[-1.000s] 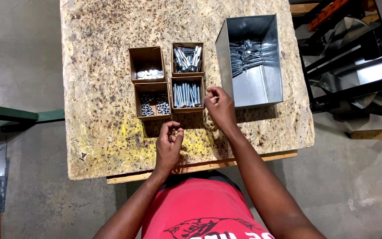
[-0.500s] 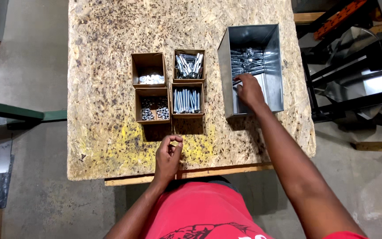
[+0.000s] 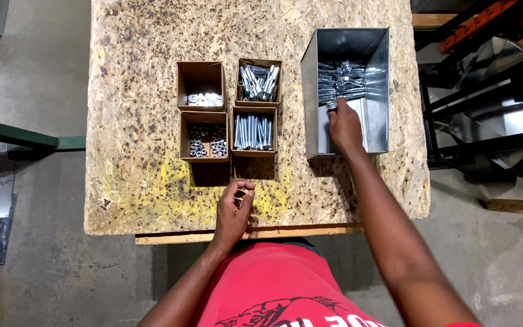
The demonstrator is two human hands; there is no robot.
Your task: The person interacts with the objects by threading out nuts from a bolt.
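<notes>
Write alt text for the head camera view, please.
The person's right hand reaches into a grey metal bin of bolts; the left hand rests curled near four small brown cardboard boxes of hardware on a chipboard table.

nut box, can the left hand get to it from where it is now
Probably yes. The left hand hovers over bare table just in front of the four cardboard boxes, and the nut box is the near-left one, open-topped, with nothing between them. The right hand is away in the metal bin.
</notes>
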